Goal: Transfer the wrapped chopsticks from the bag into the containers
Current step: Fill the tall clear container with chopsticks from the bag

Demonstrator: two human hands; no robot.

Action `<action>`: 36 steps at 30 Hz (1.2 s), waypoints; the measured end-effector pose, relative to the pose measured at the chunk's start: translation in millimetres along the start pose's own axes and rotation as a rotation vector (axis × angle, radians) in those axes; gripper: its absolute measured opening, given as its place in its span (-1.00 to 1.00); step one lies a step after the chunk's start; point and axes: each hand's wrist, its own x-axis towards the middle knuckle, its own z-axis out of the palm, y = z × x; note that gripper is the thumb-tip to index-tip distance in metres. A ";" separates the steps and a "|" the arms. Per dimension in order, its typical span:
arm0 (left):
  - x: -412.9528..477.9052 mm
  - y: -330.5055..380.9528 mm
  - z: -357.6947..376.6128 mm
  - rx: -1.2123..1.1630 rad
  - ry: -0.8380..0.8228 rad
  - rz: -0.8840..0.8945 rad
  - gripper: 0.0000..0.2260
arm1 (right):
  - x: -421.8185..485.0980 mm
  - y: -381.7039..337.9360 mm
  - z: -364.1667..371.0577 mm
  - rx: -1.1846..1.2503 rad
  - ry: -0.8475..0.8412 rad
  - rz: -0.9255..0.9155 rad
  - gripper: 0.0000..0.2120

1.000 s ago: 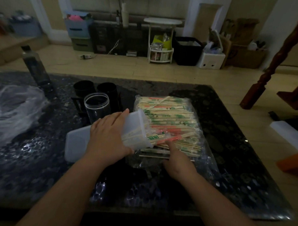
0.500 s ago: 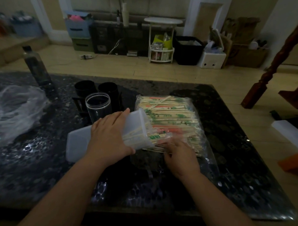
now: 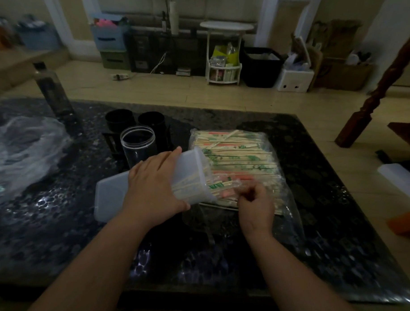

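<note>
Lying on the dark table, the clear bag of wrapped chopsticks is spread at centre; at its nine o'clock a translucent container, mouth turned to three o'clock, is gripped by the left hand, and wrapped chopsticks at that mouth are pinched by the curled right hand

Shows a clear bag flat on the table, packed with wrapped chopsticks in green and red sleeves. Shows a translucent white container tipped sideways at the bag's left edge, chopsticks inside, with a clear jar upright just behind.
</note>
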 end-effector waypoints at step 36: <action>-2.3 1.4 -0.6 0.002 -0.020 0.018 0.12 | 3.0 13.8 3.6 -1.097 -0.556 -0.438 -0.66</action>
